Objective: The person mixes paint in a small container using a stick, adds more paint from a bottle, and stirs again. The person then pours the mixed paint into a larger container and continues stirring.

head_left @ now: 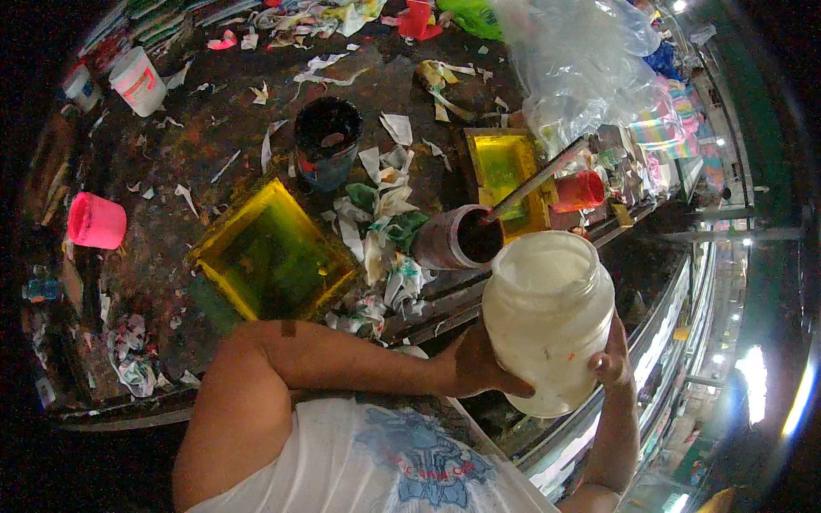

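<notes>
A large white plastic jar [546, 316] with an open top is held between my two hands at the lower right. My left hand [479, 363] grips its lower left side, and my right hand [609, 359] wraps round its right side. Just behind the jar, a smaller pinkish tub [428, 239] of dark contents has a long stick [534, 179] leaning out of it. A yellow square frame with a greenish middle [269, 256] lies left of them, and a second yellow frame [496, 158] sits farther back.
The stained worktable [214, 103] holds paper scraps [393, 274], a black bucket [327, 137], a pink tub [96, 221], a white tub [137, 81], a red tub [575, 192] and clear plastic sheeting [581, 68]. Long bright rails run along the right side.
</notes>
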`<state>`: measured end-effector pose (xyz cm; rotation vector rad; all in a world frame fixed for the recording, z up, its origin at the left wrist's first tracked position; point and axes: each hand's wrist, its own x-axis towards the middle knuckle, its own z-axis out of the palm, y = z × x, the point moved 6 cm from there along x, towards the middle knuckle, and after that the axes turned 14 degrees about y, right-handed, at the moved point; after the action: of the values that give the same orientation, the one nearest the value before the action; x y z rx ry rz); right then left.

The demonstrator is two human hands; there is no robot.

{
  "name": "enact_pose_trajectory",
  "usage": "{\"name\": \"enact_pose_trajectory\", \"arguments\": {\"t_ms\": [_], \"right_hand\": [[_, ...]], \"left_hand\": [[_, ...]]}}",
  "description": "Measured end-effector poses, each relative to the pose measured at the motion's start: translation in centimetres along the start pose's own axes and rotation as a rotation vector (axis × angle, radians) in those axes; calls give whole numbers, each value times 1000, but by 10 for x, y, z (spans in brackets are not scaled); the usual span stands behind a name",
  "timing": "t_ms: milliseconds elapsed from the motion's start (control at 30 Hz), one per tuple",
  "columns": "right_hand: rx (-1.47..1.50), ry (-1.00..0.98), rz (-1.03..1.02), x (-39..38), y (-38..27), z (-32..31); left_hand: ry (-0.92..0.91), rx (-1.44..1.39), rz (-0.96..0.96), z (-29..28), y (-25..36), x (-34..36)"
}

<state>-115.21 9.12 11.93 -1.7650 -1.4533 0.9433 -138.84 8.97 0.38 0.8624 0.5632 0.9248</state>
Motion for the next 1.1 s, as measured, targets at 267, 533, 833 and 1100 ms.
{"name": "enact_pose_trajectory", "arguments": {"t_ms": [267,533,833,1100], "right_hand": [[33,-14,168,12,-24,-1],[50,-15,158,23,-39,5],[125,-60,227,26,-51,10],[42,-63,178,33,-55,1]], "left_hand": [[46,-141,-3,8,-3,7],[23,-205,-73,7,-3,13],[17,-232,-56,10,6,17],[37,-216,-2,18,-2,21]]}}
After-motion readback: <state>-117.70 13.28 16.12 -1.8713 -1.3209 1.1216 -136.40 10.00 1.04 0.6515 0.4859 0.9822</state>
